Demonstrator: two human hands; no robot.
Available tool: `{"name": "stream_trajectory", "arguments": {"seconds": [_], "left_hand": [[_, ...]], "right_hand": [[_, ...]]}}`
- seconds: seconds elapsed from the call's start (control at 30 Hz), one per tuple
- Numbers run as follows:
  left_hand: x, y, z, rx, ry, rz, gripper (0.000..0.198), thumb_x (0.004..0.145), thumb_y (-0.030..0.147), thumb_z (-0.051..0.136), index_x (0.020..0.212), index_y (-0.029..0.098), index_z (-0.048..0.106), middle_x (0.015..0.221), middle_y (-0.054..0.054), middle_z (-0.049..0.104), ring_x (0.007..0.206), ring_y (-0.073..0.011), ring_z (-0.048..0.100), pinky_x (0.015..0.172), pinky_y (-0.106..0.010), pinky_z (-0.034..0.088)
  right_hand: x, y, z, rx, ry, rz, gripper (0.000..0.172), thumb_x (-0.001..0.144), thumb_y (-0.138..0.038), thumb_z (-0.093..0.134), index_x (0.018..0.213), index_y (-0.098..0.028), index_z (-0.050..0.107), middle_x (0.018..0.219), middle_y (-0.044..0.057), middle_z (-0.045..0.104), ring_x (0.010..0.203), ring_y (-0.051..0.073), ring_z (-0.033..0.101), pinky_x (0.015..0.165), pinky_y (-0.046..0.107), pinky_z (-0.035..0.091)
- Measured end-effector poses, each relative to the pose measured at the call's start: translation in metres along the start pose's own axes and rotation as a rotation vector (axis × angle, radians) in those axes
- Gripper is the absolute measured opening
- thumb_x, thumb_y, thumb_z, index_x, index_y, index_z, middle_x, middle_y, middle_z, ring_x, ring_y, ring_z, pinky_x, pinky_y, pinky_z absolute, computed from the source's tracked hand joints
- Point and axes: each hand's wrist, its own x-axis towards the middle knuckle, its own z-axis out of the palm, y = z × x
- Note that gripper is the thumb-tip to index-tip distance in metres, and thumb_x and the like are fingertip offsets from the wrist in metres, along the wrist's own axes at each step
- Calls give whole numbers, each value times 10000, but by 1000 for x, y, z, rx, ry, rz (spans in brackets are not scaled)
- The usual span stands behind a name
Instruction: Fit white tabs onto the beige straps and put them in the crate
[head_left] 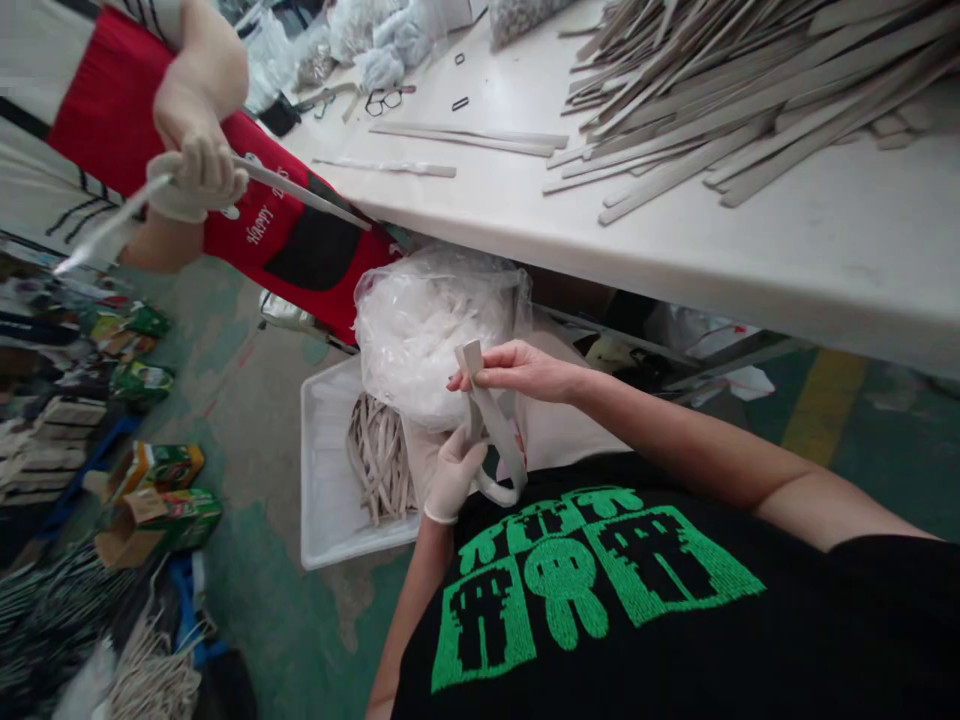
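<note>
My right hand (pixel 517 370), bare, pinches the top end of a flat beige strip (pixel 491 425) bent into a loop. My left hand (pixel 454 475), in a white glove, is closed around the strip lower down, near the loop's bottom. Both hands are in front of my black shirt with a green print, just above a white tray (pixel 322 480). The tray holds a bundle of similar strips (pixel 379 455). A clear plastic bag (pixel 427 330) of pale material bulges right behind my hands.
A white table (pixel 675 230) carries a big pile of long flat strips (pixel 750 90), a few loose strips and glasses (pixel 384 99). A co-worker in a red apron (pixel 300 240) holds a strip with gloved hands (pixel 195 165). Green boxes (pixel 154 470) lie on the floor at left.
</note>
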Motion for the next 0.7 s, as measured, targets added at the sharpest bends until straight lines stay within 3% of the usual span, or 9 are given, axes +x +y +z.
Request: {"name": "stream_trajectory", "arguments": {"seconds": [0.1, 0.2, 0.27, 0.37, 0.5, 0.6, 0.7], "left_hand": [[1, 19, 10, -54, 66, 135, 390, 662, 263, 849, 1039, 237, 754, 1024, -20, 747, 984, -215, 651, 913, -286, 487], [0, 33, 24, -31, 119, 185, 127, 698, 272, 823, 796, 221, 761, 834, -23, 722, 857, -220, 637, 850, -308, 504], [-4, 35, 31, 55, 6, 177, 59, 768, 274, 764, 751, 218, 755, 813, -40, 711, 864, -228, 627, 882, -332, 494], [-13, 25, 31, 162, -176, 140, 122, 834, 304, 693, 822, 206, 765, 888, -67, 716, 908, -224, 621, 922, -343, 475], [-29, 2, 11, 67, -267, -137, 340, 723, 401, 793, 971, 176, 733, 863, -54, 704, 722, -168, 619, 683, -277, 506], [-43, -14, -16, -120, -341, -359, 466, 685, 493, 806, 996, 158, 718, 789, -57, 700, 625, -159, 631, 581, -259, 489], [-60, -26, -46, -313, -222, -274, 525, 637, 530, 834, 947, 121, 727, 707, -77, 692, 627, -169, 642, 631, -275, 507]], "right_hand": [[-5, -2, 22, -159, -49, -22, 349, 913, -482, 626, 1016, -172, 750, 1029, 67, 742, 966, 181, 670, 879, 326, 506], [-13, -11, 35, -284, -5, -112, 283, 927, -439, 618, 978, -198, 759, 975, 48, 750, 945, 180, 676, 922, 358, 500], [-21, -21, 34, -249, 113, -156, 229, 938, -404, 618, 958, -231, 766, 977, 37, 757, 981, 188, 681, 966, 382, 492], [-29, -33, 22, -165, 355, -192, 156, 928, -359, 649, 940, -273, 780, 990, 21, 764, 1042, 207, 680, 1004, 408, 487], [-31, -29, 9, -93, 568, -204, 92, 880, -327, 714, 876, -282, 793, 935, 13, 772, 994, 214, 697, 1064, 444, 451], [-32, -18, 3, -39, 712, -97, 73, 843, -308, 744, 832, -254, 791, 951, 37, 771, 981, 215, 694, 1054, 438, 456], [-39, 0, -6, -10, 828, 35, 88, 801, -310, 773, 826, -226, 782, 1065, 81, 754, 1023, 234, 677, 1004, 424, 480]]}}
